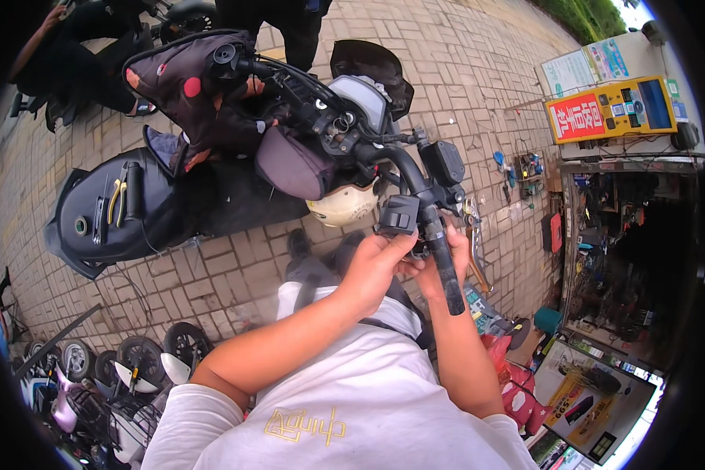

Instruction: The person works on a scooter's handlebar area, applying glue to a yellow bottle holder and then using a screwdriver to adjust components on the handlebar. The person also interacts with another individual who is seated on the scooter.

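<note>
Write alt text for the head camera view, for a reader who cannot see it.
Both bare hands work at a scooter's handlebar: the left hand holds the black switch housing, the right hand sits behind the black grip. Pliers lie on the black seat, over brick paving.
</note>
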Demonstrator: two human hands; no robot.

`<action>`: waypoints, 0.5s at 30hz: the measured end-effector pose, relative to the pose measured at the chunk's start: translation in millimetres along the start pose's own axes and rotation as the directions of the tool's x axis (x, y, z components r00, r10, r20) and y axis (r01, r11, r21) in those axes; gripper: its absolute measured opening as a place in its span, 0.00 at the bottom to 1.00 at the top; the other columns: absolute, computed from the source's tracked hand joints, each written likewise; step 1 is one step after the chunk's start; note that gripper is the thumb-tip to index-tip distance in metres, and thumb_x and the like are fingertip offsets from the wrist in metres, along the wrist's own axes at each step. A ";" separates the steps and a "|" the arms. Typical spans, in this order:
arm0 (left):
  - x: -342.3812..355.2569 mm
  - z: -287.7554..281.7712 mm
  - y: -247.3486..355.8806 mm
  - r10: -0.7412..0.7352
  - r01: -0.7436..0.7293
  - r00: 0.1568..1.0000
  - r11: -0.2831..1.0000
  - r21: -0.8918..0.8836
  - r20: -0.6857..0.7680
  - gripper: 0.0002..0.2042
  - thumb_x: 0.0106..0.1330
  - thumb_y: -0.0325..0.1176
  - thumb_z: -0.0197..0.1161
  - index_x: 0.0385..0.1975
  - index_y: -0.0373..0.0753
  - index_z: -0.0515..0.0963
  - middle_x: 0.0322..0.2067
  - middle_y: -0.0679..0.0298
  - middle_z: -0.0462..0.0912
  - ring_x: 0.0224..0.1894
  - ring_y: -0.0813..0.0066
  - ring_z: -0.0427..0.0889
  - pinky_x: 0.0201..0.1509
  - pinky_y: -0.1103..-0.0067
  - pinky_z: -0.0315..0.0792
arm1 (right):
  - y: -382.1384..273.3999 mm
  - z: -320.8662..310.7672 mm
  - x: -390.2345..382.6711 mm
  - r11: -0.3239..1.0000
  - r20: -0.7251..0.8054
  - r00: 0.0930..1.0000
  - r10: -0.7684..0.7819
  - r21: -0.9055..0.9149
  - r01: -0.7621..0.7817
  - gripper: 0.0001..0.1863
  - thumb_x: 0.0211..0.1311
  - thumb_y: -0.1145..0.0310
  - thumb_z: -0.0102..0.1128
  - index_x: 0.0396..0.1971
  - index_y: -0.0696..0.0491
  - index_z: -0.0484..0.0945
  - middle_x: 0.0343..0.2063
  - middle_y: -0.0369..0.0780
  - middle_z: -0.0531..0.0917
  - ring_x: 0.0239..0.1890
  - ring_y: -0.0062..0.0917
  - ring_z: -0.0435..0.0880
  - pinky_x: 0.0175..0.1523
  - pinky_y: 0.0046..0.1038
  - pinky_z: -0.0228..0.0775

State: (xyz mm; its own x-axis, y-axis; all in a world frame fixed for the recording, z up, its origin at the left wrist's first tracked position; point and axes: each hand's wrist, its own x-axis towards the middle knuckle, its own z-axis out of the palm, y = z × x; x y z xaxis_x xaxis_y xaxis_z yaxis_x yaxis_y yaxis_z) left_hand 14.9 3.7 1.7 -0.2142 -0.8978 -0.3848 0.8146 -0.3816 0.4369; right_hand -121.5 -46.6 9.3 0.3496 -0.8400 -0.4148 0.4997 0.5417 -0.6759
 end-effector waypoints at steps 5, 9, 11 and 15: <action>-2.5 -3.1 3.8 0.023 -0.023 1.000 1.000 -0.002 0.020 0.16 0.74 0.44 0.53 0.48 0.36 0.75 0.40 0.62 0.82 0.39 0.74 0.80 0.46 0.75 0.73 | 3.0 1.0 4.0 0.998 0.039 0.998 -0.049 -0.035 0.050 0.22 0.66 0.55 0.48 0.47 0.59 0.74 0.39 0.45 0.82 0.27 0.25 0.79 0.24 0.23 0.70; -2.7 -5.3 2.4 0.028 -0.027 0.997 1.000 -0.015 0.070 0.17 0.74 0.44 0.52 0.49 0.36 0.75 0.41 0.62 0.82 0.40 0.72 0.80 0.47 0.74 0.73 | 1.1 2.4 -0.1 0.993 -0.017 0.999 -0.051 -0.111 0.049 0.22 0.65 0.54 0.49 0.46 0.59 0.74 0.35 0.44 0.82 0.24 0.24 0.78 0.23 0.22 0.69; -3.3 -6.4 0.3 0.038 -0.036 0.996 0.999 -0.030 0.084 0.17 0.75 0.44 0.52 0.49 0.36 0.75 0.41 0.62 0.82 0.40 0.72 0.80 0.47 0.73 0.73 | -0.2 5.2 -1.6 0.992 -0.024 0.999 -0.045 -0.123 0.041 0.22 0.65 0.54 0.50 0.45 0.59 0.73 0.35 0.44 0.82 0.24 0.24 0.78 0.22 0.22 0.69; -5.0 -6.0 -2.0 0.043 -0.035 0.996 0.995 -0.098 0.076 0.16 0.74 0.42 0.52 0.51 0.35 0.74 0.41 0.61 0.82 0.39 0.73 0.80 0.45 0.75 0.73 | 1.0 -0.2 -2.0 0.992 0.016 1.000 -0.020 -0.123 0.022 0.23 0.64 0.54 0.49 0.48 0.59 0.73 0.38 0.47 0.82 0.23 0.25 0.79 0.22 0.23 0.69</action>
State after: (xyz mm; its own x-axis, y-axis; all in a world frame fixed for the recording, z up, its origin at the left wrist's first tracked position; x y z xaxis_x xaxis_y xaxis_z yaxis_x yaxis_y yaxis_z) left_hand 17.6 10.3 -2.1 -0.2193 -0.9273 -0.3033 0.8703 -0.3264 0.3688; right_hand -121.8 -44.5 9.4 0.3520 -0.8501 -0.3916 0.4058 0.5156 -0.7547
